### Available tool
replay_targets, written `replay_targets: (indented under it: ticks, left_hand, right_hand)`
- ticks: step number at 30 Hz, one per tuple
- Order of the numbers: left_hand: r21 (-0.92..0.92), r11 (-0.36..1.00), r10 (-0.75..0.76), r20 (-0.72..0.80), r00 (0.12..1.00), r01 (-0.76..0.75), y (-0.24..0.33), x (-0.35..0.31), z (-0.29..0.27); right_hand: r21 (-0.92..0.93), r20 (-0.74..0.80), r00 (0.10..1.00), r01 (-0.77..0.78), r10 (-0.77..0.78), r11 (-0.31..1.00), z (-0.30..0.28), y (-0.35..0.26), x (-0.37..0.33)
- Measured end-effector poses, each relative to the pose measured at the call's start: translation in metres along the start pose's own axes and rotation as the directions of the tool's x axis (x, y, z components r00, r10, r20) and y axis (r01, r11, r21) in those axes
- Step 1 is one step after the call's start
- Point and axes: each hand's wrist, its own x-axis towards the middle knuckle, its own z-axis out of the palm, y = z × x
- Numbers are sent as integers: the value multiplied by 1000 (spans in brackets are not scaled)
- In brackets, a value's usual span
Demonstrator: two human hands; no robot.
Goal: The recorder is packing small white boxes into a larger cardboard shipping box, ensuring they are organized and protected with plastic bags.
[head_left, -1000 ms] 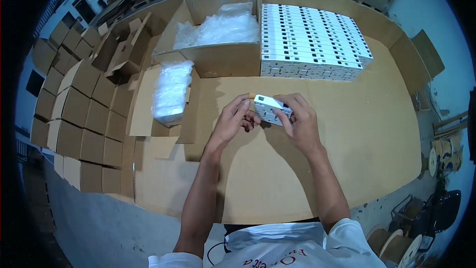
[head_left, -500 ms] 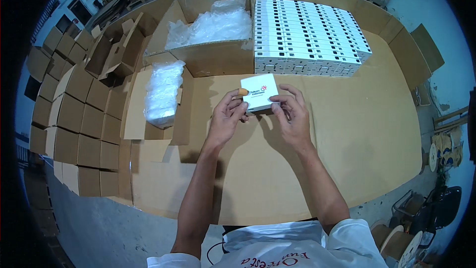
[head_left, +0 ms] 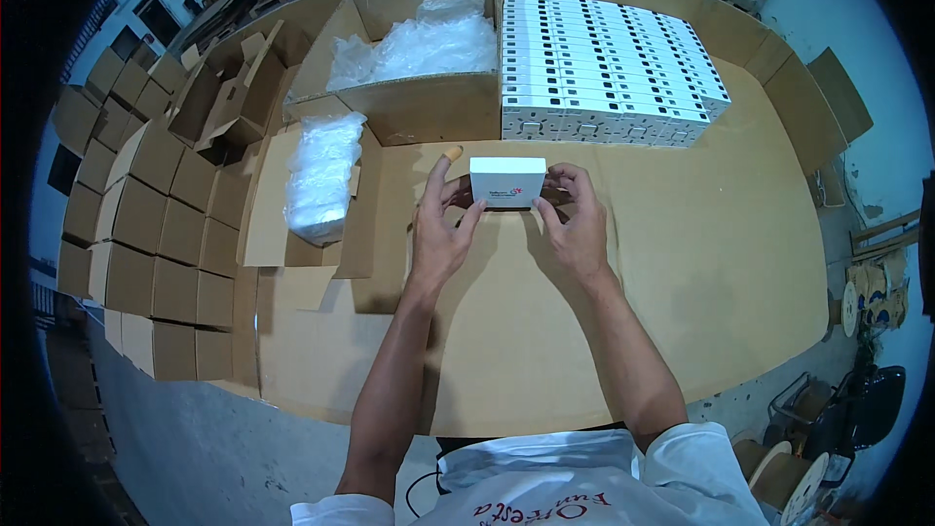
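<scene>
A small white box (head_left: pixel 507 181) with a red mark is held between my two hands over the cardboard-covered table, one narrow face turned toward me. My left hand (head_left: pixel 445 224) grips its left side, thumb at the lower front corner; the index finger, with an orange tip covering, is raised off the box. My right hand (head_left: pixel 577 224) pinches the right side, thumb at the lower front corner and fingers behind. Left of my left hand, an open cardboard box (head_left: pixel 358 244) holds a stack of clear bubble-wrap packs (head_left: pixel 323 178).
At the back stand rows of white boxes (head_left: pixel 604 73) and a large carton (head_left: pixel 438 115) of bubble wrap (head_left: pixel 429 47). Brown cartons (head_left: pixel 146 244) are piled along the left edge. A cardboard rim (head_left: pixel 804 117) bounds the table's far right.
The white box has tilted, so its broad printed face has turned away and a narrow side faces me. My left index finger has lifted off it.
</scene>
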Motion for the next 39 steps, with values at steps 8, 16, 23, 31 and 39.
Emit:
replay_targets:
  ticks: [8, 16, 23, 31, 39]
  left_hand:
    - [182, 983, -51, 60, 997, 39, 11, -3, -10]
    - [70, 997, 39, 42, 998, -42, 10, -4, -14]
    - [-48, 996, 65, -130, 989, -71, 42, 12, -38]
    - [414, 904, 227, -248, 942, -109, 123, 132, -58]
    - [802, 508, -240, -219, 946, 315, 72, 293, -131]
  right_hand:
    - [-106, 69, 998, -3, 11, 994, 1, 10, -1]
    - [-92, 80, 997, -8, 16, 996, 5, 5, -2]
    - [-91, 97, 990, -89, 98, 992, 6, -23, -1]
    - [-136, 100, 991, -73, 87, 988, -12, -27, 11]
    - [-131, 113, 982, -139, 154, 982, -12, -32, 25]
